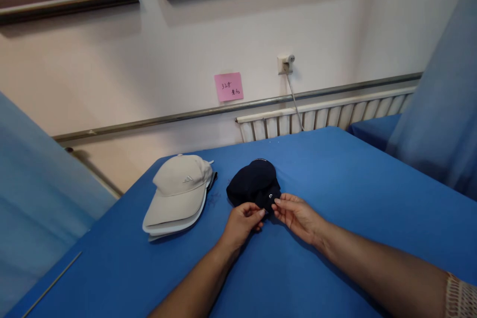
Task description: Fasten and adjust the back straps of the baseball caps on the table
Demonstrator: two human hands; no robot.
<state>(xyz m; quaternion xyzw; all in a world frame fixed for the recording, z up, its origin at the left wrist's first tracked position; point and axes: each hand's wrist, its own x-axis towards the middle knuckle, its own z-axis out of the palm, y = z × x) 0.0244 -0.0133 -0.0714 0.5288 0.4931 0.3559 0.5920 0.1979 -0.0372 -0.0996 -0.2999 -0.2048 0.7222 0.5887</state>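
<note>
A dark navy cap point(250, 181) lies on the blue-covered table, its back strap end turned toward me. My left hand point(244, 221) pinches the near edge of the cap between thumb and fingers. On the other side, my right hand point(294, 213) grips the strap area, close to a small round metallic piece. Fingertips of both hands are only a short way apart. To the left of the navy cap sits a stack of caps with a beige cap point(182, 179) on top; pale brims show beneath it.
The blue table point(335, 174) stands against a wall with a metal rail point(179, 117) and a white radiator point(290, 121). A cord point(294, 99) hangs from a wall socket point(285, 64). A pink note point(228, 87) is on the wall. Blue curtains point(37, 198) flank both sides.
</note>
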